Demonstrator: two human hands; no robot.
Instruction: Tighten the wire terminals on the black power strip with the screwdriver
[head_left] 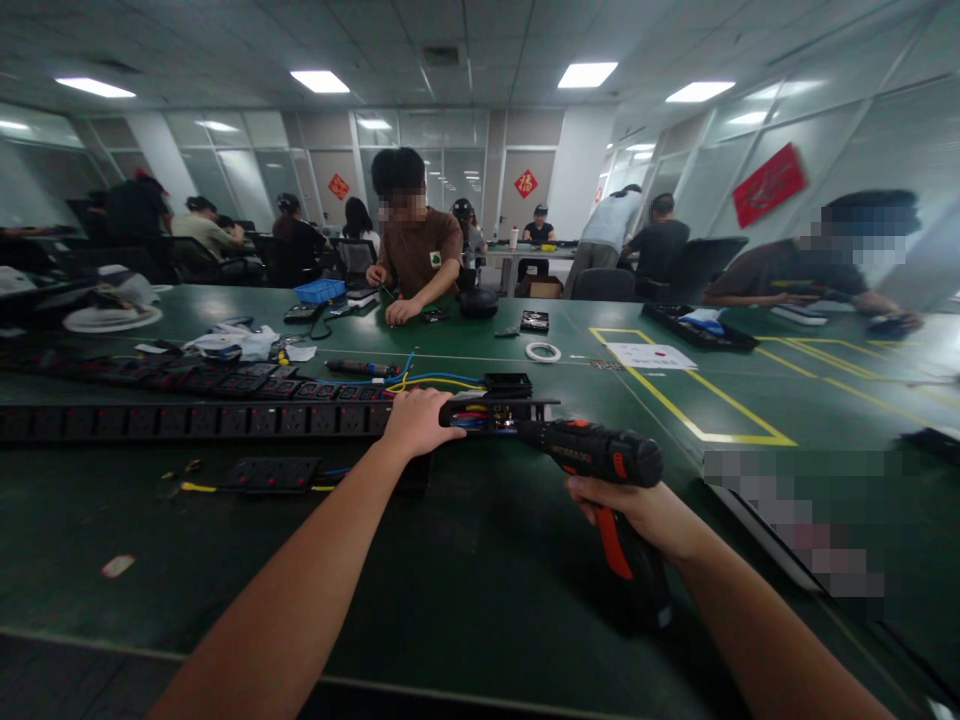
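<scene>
My left hand [421, 420] is wrapped round a long black power strip [225, 420], near its open right end. Coloured wires and small metal parts show inside that end, just right of my thumb. In my right hand [637, 505] is a black and orange cordless drill [600, 450], lying level with its nose pointing left at the strip's open end. Whether the bit touches a screw there is too small to tell. Behind the strip lie more black socket pieces [225, 380] with blue and yellow wires. A short socket block [271, 474] with wire ends rests in front of it.
Across the green table [480, 600] a person in a brown shirt [416, 250] handles small parts. Beyond the strip are a roll of white tape [543, 352], a blue basket [319, 291], plastic bags [240, 342] and a black tray [701, 328]. Yellow tape marks the right side.
</scene>
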